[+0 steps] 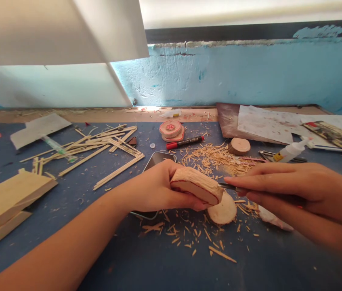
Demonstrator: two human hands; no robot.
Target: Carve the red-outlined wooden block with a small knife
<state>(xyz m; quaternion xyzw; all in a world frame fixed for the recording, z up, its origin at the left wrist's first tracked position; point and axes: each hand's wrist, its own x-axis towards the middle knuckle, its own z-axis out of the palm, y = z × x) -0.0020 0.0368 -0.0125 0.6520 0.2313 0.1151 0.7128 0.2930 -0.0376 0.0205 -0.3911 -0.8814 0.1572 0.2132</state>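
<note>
My left hand (158,186) is closed around a pale wood piece (198,186) with a red line drawn along the edge of its flat face. My right hand (288,188) grips a carving knife (227,186), most of its handle hidden by the fingers. The short dark blade meets the right end of the wood piece. Below that end lies a round wood slice (223,210) among scattered shavings (216,159). A phone (157,159) rests partly hidden under my left hand.
Thin wooden sticks (98,141) and stacked boards (10,198) lie on the left. Behind my hands are a red marker (185,142), red-marked wood discs (171,129) and a wood slice (239,146). A glue bottle (290,151) and papers (264,121) lie at right.
</note>
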